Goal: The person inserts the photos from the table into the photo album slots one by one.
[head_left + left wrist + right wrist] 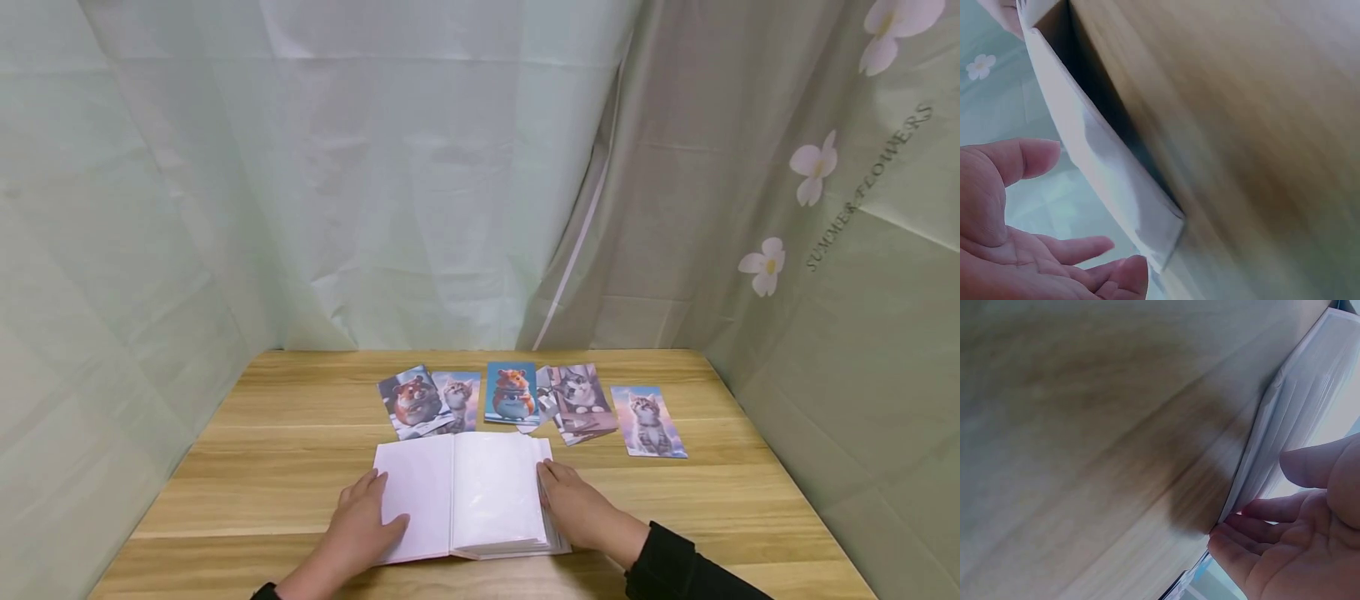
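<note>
1. Nearest, dark sleeves point(667, 560) end at both wrists, the right one showing far more than the left.
2. The left hand point(358, 523) rests at the outer edge of the album's left side, thumb on the pale inner face; its grip is wide, with the thumb well apart from the fingers.
3. The right hand point(579, 507) touches the album's right edge with its fingertips; its grip is also wide, the thumb apart from the fingers beside the page edges.
4. Between the hands the album point(498, 492) lies open on the counter point(285, 475), a plain panel on its left and a thick block of glossy pages on its right. The left wrist view shows a dark gap beneath its cover.
5. Beyond the album, at left, a hamster card point(415, 402) overlaps a kitten card point(460, 392).
6. In the middle is a blue hamster card point(513, 393); right of it, a pile of grey cat cards point(582, 398) lies fanned.
7. Farthest right, a second kitten card point(649, 422) lies apart.
8. Behind the counter hang pale green curtains point(420, 183), with white flowers point(813, 169) and "SUMMER FLOWERS" lettering point(870, 187) at right.
</note>
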A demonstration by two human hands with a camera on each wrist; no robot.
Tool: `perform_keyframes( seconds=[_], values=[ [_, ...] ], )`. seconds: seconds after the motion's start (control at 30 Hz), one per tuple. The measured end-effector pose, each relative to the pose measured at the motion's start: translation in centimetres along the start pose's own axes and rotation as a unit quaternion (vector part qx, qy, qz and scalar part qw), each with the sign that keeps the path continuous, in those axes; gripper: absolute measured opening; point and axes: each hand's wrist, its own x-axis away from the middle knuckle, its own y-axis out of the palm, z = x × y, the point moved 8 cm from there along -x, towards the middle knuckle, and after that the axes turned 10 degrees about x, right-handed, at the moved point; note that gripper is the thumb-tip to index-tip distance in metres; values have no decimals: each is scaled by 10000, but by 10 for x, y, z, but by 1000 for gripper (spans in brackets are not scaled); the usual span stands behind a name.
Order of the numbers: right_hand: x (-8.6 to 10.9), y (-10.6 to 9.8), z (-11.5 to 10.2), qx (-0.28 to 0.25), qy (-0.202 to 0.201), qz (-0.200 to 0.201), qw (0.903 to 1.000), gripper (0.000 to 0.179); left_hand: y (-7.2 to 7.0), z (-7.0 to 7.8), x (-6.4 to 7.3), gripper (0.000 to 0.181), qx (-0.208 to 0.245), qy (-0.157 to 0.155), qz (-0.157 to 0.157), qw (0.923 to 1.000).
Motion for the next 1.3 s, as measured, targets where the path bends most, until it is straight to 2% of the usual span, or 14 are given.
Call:
perform_keyframes(
  seconds=[0.27,0.53,0.87,1.13,1.3],
  values=[
    [-1,1,0,-47,51,-82,9999,50,5,21,5,70,110,346,-14,9993],
    [0,2,1,-70,117,-158,9998,51,19,38,8,72,297,811,-164,9961],
    [0,1,-1,-52,128,-102,9999,51,41,51,11,79,519,1069,-701,9904],
    [1,3,0,21,107,-106,9999,52,49,62,10,79,685,1371,-840,9846],
    [0,4,0,39,125,-164,9998,51,57,64,9,78,643,1445,-1042,9819]
  ],
)
